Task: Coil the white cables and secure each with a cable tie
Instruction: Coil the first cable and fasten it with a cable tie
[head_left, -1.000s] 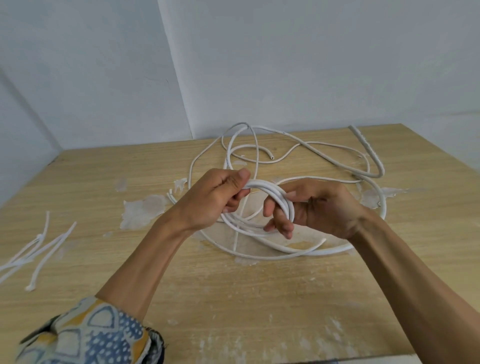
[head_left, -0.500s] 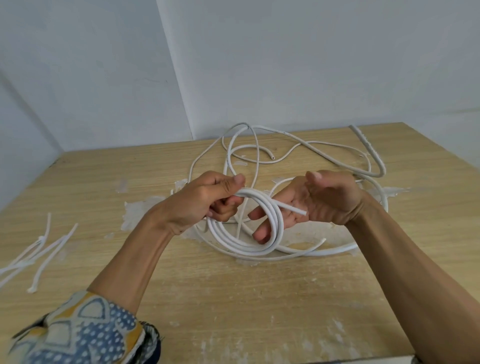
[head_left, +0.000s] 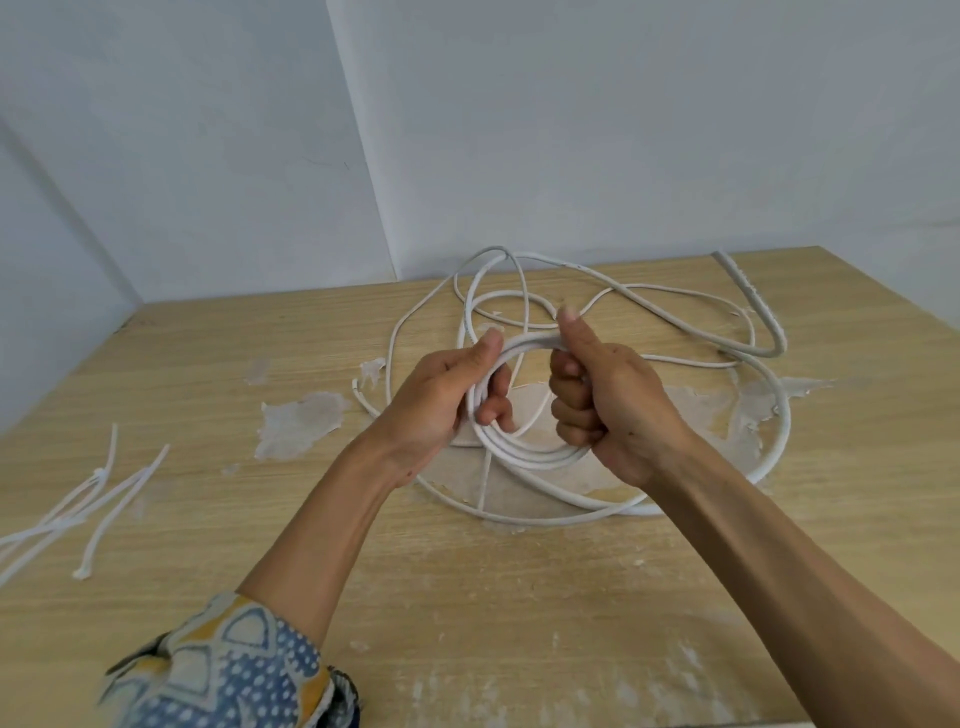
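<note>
Each grip is closed round the coil (head_left: 535, 457): the left hand (head_left: 441, 395) clasps its left side, thumb on top, and the right hand (head_left: 608, 400) fists its right side, thumb up, holding it just above the tabletop (head_left: 519, 597). The top is pale wood grain with white patches, set into a corner of plain bluish walls. Behind and under the one coil, loose cable (head_left: 747, 292) sprawls in loops; ties (head_left: 98, 475) lie well left, too bunched to count.

readable text: none | thick cable (head_left: 749, 292): faint dark marks on jacket, too blurred to read
</note>
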